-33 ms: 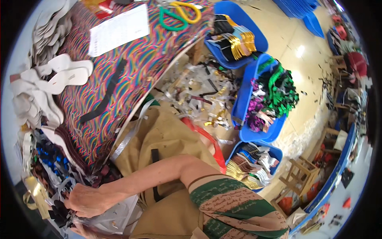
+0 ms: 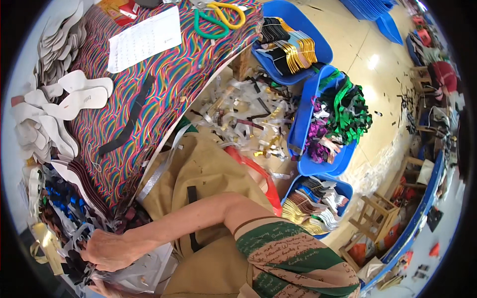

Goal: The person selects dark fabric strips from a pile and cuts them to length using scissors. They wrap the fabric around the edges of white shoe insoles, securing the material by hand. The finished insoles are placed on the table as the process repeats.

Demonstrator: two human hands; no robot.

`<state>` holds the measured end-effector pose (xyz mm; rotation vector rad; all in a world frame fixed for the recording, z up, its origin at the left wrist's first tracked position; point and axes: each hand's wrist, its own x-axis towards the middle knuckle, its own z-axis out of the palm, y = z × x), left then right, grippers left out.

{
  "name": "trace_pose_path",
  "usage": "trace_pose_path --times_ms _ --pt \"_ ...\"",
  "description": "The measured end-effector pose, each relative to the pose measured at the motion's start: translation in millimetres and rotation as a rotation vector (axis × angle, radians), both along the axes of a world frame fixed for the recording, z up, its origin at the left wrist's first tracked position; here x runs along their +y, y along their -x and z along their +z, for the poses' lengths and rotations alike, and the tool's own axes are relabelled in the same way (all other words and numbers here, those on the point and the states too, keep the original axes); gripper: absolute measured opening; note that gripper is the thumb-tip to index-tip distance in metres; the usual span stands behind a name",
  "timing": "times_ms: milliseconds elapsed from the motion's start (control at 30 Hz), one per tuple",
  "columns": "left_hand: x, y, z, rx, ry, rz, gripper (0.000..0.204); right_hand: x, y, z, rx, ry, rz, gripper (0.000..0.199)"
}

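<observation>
My right hand (image 2: 110,250) reaches across my lap to the lower left. It is closed, its fingers curled in among black strips (image 2: 74,262) and grey strips; what it grips is hidden. Just below it, at the lower edge, only part of my left hand (image 2: 102,287) shows, its fingers mostly hidden. Under and beside both hands lies a clear plastic bag (image 2: 144,270). Beyond them is a heap of shiny blue and black strips (image 2: 64,196). A gold strap piece (image 2: 47,243) lies left of my right hand.
On the patterned tabletop (image 2: 169,107) lie white insoles (image 2: 87,97), a black strip (image 2: 130,119), a paper sheet (image 2: 144,39) and scissors (image 2: 218,22). Blue bins (image 2: 298,144) with bundled strips stand on the floor at right, near scraps (image 2: 243,109) and a wooden stool (image 2: 375,218).
The view has shifted slightly, so the tabletop things sit a little further left. My right hand stays closed in nearly the same place.
</observation>
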<state>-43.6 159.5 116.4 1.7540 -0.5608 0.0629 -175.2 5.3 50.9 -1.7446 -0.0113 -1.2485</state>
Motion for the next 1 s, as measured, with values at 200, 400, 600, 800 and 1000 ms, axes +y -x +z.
trace_pose_path --times_ms 200,400,600,800,1000 --pt "-2.2 6.2 8.3 0.078 0.009 -0.049 0.051 -2.0 20.7 -5.0 0.013 0.041 -0.01 0.021" --pt "8.2 6.6 3.4 0.243 0.059 -0.203 0.056 -1.2 34.5 -7.1 0.051 -0.022 0.071 0.019" --pt "-1.9 6.8 -19.5 0.521 0.27 -0.487 0.033 -6.8 37.3 -17.9 0.185 -0.121 0.226 0.011" --pt "-30.7 25.6 -14.1 0.947 0.322 -0.453 0.054 -28.0 56.0 1.8 0.451 -0.543 0.537 0.014" --pt "-43.2 25.1 -9.3 0.791 0.156 -0.47 0.063 -44.3 50.1 -2.7 0.438 -0.589 0.587 0.021"
